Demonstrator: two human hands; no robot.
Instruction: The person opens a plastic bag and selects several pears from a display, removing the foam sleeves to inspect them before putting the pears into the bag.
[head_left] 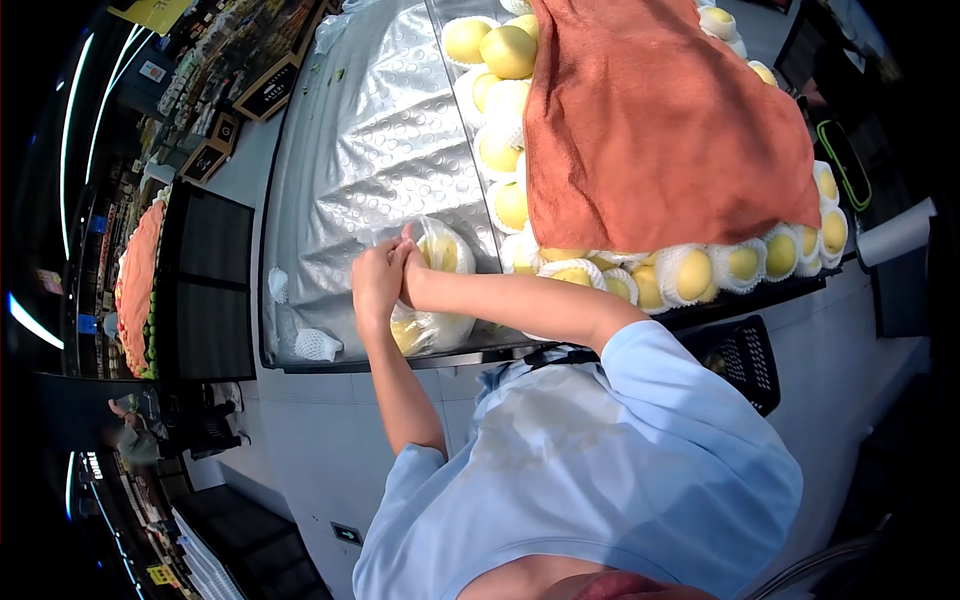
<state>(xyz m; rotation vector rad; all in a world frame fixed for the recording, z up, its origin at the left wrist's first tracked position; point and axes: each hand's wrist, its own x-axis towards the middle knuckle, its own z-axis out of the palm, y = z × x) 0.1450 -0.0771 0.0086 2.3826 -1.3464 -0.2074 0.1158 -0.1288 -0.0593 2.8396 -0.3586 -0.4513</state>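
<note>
Head view showed a display counter (330, 140) lined with silver bubble foil, its right half stacked with yellow pears (508, 50) in foam nets, most of them under an orange cloth (650, 110). Near the counter's front edge sat a clear plastic bag (440, 290) holding several pears. Both hands met at the bag's top: the left hand (375, 285) and right hand (412, 270) were closed on the gathered film at its mouth. The bag looked heavy for its thin, slippery film, and the fruit bruisable; the bunched neck seemed the sound place to grip, with support beneath. The fingertips were hidden behind one another, so the exact pinch could not be made out. A loose foam net (318, 345) lay at the front left corner.
</note>
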